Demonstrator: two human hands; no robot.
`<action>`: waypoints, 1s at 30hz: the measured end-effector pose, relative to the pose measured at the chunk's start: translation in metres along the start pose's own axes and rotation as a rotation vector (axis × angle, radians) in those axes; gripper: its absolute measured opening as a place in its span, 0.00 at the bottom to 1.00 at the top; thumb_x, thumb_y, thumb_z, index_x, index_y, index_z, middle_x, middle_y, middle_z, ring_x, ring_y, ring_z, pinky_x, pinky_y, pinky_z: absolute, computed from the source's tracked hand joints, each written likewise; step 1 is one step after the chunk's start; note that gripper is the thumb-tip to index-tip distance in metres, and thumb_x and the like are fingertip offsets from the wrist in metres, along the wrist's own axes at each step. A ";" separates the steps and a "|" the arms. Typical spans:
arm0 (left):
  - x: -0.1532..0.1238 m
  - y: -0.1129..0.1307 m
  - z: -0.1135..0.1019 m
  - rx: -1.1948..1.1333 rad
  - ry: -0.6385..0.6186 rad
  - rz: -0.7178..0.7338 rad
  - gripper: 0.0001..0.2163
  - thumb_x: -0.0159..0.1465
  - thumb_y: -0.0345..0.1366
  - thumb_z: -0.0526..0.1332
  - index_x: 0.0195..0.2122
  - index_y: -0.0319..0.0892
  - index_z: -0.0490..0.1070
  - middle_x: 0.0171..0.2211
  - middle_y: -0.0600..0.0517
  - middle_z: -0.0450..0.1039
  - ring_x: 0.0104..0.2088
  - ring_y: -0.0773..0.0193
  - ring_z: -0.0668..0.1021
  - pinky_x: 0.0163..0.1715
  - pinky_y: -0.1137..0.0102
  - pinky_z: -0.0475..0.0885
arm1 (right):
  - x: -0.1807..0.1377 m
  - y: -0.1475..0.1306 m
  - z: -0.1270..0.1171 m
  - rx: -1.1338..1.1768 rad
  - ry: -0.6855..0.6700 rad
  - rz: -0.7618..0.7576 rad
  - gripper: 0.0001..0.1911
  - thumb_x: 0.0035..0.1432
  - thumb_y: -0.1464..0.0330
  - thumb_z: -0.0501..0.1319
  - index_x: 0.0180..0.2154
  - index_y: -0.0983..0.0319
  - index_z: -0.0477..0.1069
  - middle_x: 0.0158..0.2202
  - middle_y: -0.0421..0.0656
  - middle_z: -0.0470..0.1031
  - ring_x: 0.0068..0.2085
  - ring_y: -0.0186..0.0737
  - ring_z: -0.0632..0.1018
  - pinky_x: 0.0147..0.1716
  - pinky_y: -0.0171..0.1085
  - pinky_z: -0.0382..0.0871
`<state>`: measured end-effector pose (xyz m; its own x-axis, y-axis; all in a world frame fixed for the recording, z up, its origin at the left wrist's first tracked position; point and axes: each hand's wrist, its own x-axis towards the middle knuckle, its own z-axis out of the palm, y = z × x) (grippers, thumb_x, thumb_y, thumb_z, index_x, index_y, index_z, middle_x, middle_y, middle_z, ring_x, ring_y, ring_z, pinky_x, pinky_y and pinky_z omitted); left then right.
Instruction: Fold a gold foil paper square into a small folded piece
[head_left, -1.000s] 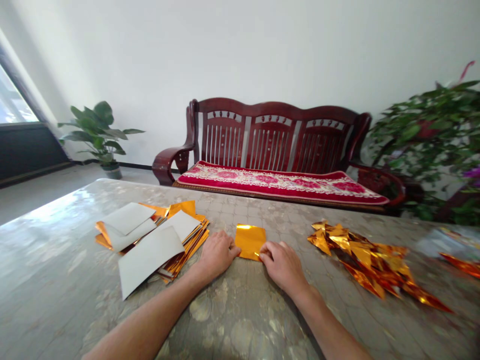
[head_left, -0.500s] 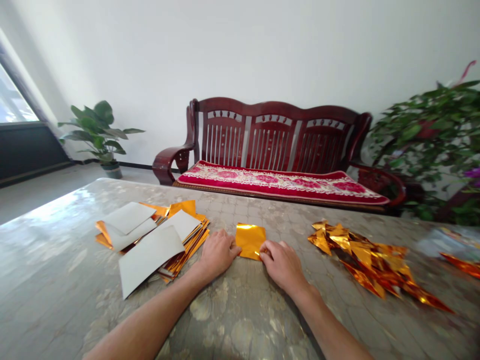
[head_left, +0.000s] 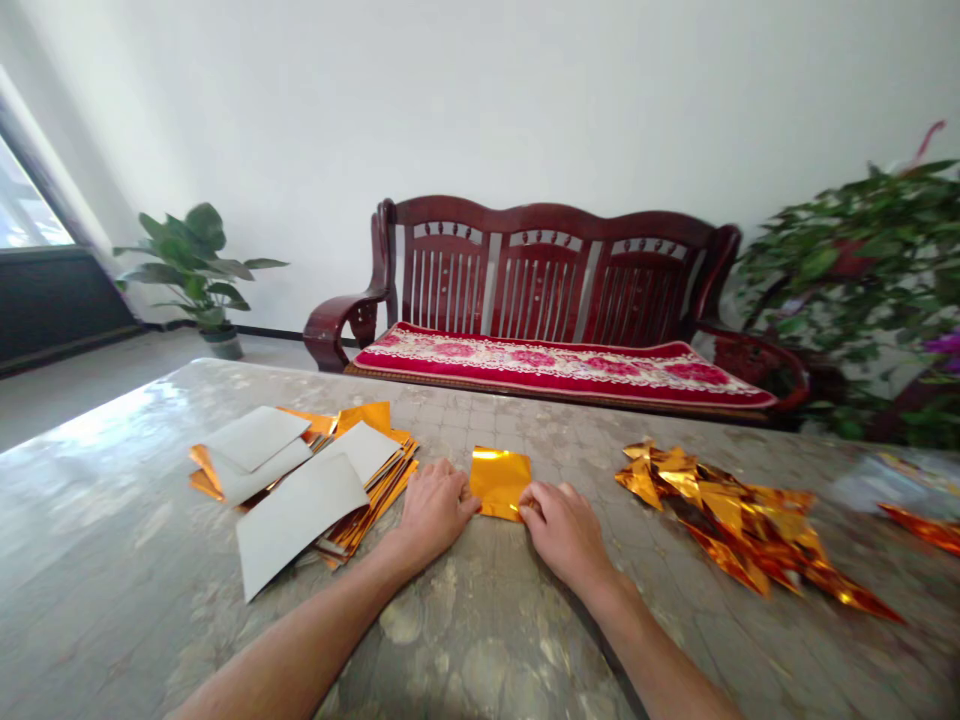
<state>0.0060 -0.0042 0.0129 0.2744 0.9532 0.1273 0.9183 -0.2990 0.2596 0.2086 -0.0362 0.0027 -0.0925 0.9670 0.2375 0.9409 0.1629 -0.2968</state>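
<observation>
Now, from the far left I see a potted plant point(head_left: 196, 262) on the floor by the wall, and nearer me the marbled table point(head_left: 112, 520) that everything lies on. On its left part sits a loose stack of sheets point(head_left: 300, 480), white backs up on top with gold edges showing underneath. Just right of that stack my left hand point(head_left: 431, 510) rests palm down on the table, fingers curled loosely; its fingertips point(head_left: 466, 506) touch the left edge of the gold foil square point(head_left: 501, 482). That square lies flat near the middle of the table, right between my two hands, with most of it reaching away beyond the fingers. My right hand point(head_left: 566, 530) lies on the other side, fingers bent, the thumb and forefinger pressed on the square's near right corner; I cannot tell whether they pinch the foil or only pin it down. Further right, well apart from the hand, lies a heap of folded gold foil pieces point(head_left: 739, 530). Behind the table stands a dark red wooden bench point(head_left: 555, 270) with a red cushion, and a leafy bush point(head_left: 862, 270) fills the right edge.
</observation>
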 end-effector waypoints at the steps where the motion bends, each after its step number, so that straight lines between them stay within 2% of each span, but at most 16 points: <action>1: 0.000 0.000 0.001 0.001 0.002 -0.002 0.11 0.63 0.45 0.59 0.31 0.43 0.73 0.39 0.48 0.72 0.43 0.54 0.74 0.42 0.63 0.64 | 0.000 0.000 0.000 -0.003 -0.001 -0.002 0.04 0.61 0.70 0.58 0.35 0.56 0.72 0.37 0.37 0.78 0.41 0.40 0.71 0.38 0.37 0.54; 6: -0.003 0.000 0.001 0.006 0.010 -0.002 0.10 0.64 0.44 0.60 0.34 0.44 0.73 0.40 0.49 0.71 0.45 0.55 0.73 0.44 0.63 0.64 | 0.000 -0.002 0.000 -0.025 0.001 -0.012 0.03 0.62 0.69 0.59 0.36 0.56 0.71 0.37 0.36 0.78 0.41 0.39 0.71 0.39 0.37 0.53; 11: -0.007 0.003 0.003 -0.003 0.080 0.016 0.09 0.64 0.41 0.62 0.44 0.45 0.71 0.45 0.49 0.70 0.48 0.54 0.72 0.48 0.60 0.65 | -0.002 -0.003 0.000 -0.053 0.016 -0.048 0.02 0.62 0.69 0.59 0.37 0.57 0.71 0.37 0.37 0.77 0.42 0.40 0.70 0.39 0.37 0.53; 15: -0.007 0.007 0.011 -0.016 0.119 0.229 0.09 0.67 0.32 0.57 0.47 0.46 0.71 0.50 0.49 0.68 0.49 0.57 0.70 0.50 0.63 0.66 | -0.003 -0.003 -0.001 -0.072 0.021 -0.063 0.01 0.62 0.69 0.60 0.37 0.57 0.71 0.37 0.38 0.77 0.42 0.41 0.70 0.39 0.37 0.54; 18: -0.007 0.008 0.016 -0.023 0.058 0.418 0.07 0.69 0.31 0.55 0.42 0.45 0.73 0.44 0.51 0.71 0.46 0.60 0.71 0.47 0.67 0.68 | -0.003 -0.003 -0.001 -0.078 0.024 -0.065 0.01 0.62 0.69 0.61 0.37 0.57 0.71 0.37 0.37 0.77 0.41 0.40 0.70 0.38 0.37 0.54; 21: -0.010 0.010 0.016 0.041 -0.009 0.504 0.05 0.69 0.32 0.56 0.40 0.43 0.72 0.39 0.51 0.72 0.43 0.60 0.72 0.44 0.67 0.70 | -0.003 -0.004 -0.002 -0.120 0.055 -0.085 0.01 0.62 0.69 0.62 0.38 0.57 0.72 0.37 0.38 0.76 0.41 0.41 0.70 0.39 0.38 0.55; 26: -0.020 0.021 0.016 0.224 -0.018 0.483 0.07 0.66 0.28 0.57 0.44 0.39 0.70 0.40 0.48 0.72 0.42 0.56 0.73 0.43 0.63 0.72 | -0.008 -0.011 -0.003 -0.297 0.146 -0.228 0.01 0.63 0.68 0.63 0.36 0.57 0.74 0.40 0.41 0.74 0.45 0.44 0.68 0.42 0.41 0.57; 30: -0.027 0.030 0.019 0.305 -0.011 0.441 0.09 0.65 0.27 0.56 0.46 0.37 0.71 0.41 0.46 0.72 0.42 0.56 0.73 0.41 0.63 0.73 | -0.014 -0.017 0.001 -0.320 0.111 -0.373 0.04 0.63 0.70 0.62 0.41 0.57 0.74 0.40 0.42 0.74 0.45 0.43 0.69 0.43 0.40 0.59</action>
<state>0.0310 -0.0383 -0.0013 0.6542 0.7411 0.1507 0.7561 -0.6458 -0.1061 0.1935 -0.0519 0.0037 -0.4229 0.8248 0.3753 0.9046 0.4085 0.1215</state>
